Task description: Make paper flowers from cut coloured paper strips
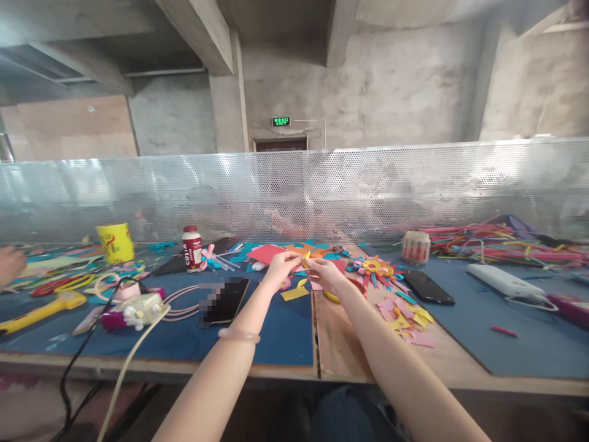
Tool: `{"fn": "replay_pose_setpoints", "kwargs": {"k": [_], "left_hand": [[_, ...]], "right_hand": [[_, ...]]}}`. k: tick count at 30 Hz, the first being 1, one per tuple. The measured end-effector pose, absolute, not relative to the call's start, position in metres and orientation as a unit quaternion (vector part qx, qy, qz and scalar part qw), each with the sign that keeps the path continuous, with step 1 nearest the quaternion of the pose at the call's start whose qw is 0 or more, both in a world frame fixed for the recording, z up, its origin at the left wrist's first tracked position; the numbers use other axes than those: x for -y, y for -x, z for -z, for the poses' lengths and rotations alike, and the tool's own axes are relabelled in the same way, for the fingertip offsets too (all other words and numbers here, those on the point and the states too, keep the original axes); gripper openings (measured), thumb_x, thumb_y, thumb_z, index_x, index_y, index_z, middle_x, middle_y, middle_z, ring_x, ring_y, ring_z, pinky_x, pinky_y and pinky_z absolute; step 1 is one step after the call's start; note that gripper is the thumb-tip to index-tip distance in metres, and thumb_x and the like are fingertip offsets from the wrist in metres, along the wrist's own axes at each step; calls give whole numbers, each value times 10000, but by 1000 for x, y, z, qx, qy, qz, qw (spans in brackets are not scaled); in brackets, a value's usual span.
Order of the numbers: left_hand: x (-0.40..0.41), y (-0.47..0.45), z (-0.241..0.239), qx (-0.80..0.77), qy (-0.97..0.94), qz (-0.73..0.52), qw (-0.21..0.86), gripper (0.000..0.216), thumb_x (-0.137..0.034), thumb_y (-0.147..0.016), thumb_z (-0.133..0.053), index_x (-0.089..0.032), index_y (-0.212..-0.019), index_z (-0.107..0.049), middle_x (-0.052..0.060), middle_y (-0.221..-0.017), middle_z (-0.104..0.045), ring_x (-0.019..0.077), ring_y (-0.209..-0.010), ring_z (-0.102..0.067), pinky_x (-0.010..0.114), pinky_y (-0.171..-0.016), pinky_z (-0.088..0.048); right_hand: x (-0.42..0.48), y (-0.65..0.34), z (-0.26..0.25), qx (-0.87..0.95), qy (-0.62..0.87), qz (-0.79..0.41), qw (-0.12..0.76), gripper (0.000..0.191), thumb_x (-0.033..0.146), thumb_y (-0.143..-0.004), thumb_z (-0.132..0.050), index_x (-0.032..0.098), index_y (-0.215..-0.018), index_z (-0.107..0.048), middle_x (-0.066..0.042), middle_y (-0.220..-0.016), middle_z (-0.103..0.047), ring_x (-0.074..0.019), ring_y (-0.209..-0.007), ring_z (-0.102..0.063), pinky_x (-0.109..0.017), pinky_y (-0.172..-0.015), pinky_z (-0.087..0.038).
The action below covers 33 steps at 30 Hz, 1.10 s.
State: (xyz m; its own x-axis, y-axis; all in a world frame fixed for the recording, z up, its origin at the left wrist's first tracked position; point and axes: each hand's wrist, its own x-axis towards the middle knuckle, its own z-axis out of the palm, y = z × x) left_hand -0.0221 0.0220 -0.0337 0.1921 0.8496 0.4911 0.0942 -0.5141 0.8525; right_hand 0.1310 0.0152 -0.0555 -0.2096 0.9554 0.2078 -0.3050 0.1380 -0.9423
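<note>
My left hand (280,267) and my right hand (326,273) meet over the middle of the table, fingers pinched together on a small yellow paper piece (305,260). A loose yellow paper strip (295,292) lies on the blue mat just below them. A paper flower (373,266) of pink, yellow and blue strips sits to the right of my right hand. A pale bangle (238,335) is on my left wrist.
A phone (224,300) lies left of my hands, another phone (427,286) to the right. A coffee bottle (191,248), a yellow cup (115,243), a glue gun (133,311) with cord, paper scraps (405,316), a power strip (498,279). Another person's hand (9,264) at far left. A perforated metal screen (294,184) closes the back.
</note>
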Motion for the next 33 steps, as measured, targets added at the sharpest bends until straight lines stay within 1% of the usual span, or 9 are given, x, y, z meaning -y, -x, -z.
{"fn": "replay_pose_setpoints", "kwargs": {"k": [3,8,10,15,19,24,27,30,33], "left_hand": [[-25,26,32,-341,-623,-589,385,281,-361,-657,-658,-141,-830,-645,63,-791,-660,174,-734,-606,240,-587,-450],[-32,33,31,-358,-486,-649,463,329,-353,-592,-693,-136,-825,-611,63,-789,-650,155,-711,-609,195,-509,-409],[-33,33,31,-376,-461,-649,475,336,-348,-579,-702,-139,-825,-607,56,-787,-647,144,-702,-607,183,-496,-393],[-34,33,33,-383,-457,-643,480,328,-339,-568,-713,-133,-802,-612,48,-743,-640,130,-657,-599,176,-482,-381],[-32,33,32,-387,-454,-644,479,349,-342,-559,-719,-127,-811,-610,49,-720,-641,122,-624,-594,174,-478,-381],[-29,33,30,-394,-450,-648,473,333,-342,-562,-711,-133,-797,-600,37,-712,-634,119,-604,-592,177,-469,-383],[-29,32,30,-398,-447,-646,474,318,-329,-579,-708,-134,-804,-595,39,-701,-630,117,-607,-593,170,-461,-382],[-32,32,33,-404,-459,-635,472,307,-330,-600,-697,-136,-818,-601,50,-719,-639,123,-618,-600,171,-459,-388],[-35,32,36,-405,-475,-623,472,307,-342,-620,-686,-138,-836,-607,58,-738,-649,123,-612,-600,172,-455,-391]], "right_hand": [[-12,-133,52,648,356,-459,492,321,456,-611,-693,181,-773,-667,-19,-763,-611,-116,-666,-538,-243,-621,-406],[-9,-131,58,840,371,-270,289,405,398,-489,-769,277,-871,-706,-9,-849,-628,-164,-750,-536,-261,-664,-395],[-10,-128,62,864,368,-215,269,388,411,-497,-762,297,-865,-712,-7,-854,-627,-178,-789,-530,-266,-696,-389],[-13,-118,66,884,323,-165,295,159,337,-689,-624,229,-726,-734,-16,-694,-634,-144,-656,-531,-234,-618,-378],[-13,-116,63,867,344,-166,319,138,170,-654,-573,190,-642,-709,0,-622,-625,-117,-559,-512,-216,-543,-359],[-15,-127,53,743,421,-183,487,222,269,-721,-481,160,-665,-665,-14,-611,-618,-136,-567,-523,-223,-527,-358],[-19,-146,49,635,515,-142,558,278,293,-758,-414,158,-691,-648,-38,-620,-630,-154,-571,-542,-237,-537,-362],[-27,-168,51,593,593,-66,540,259,282,-764,-415,175,-749,-650,-67,-763,-666,-180,-709,-574,-244,-622,-370],[-37,-182,59,583,653,-46,481,351,292,-826,-309,173,-800,-639,-98,-828,-662,-196,-773,-571,-262,-659,-367]]}}
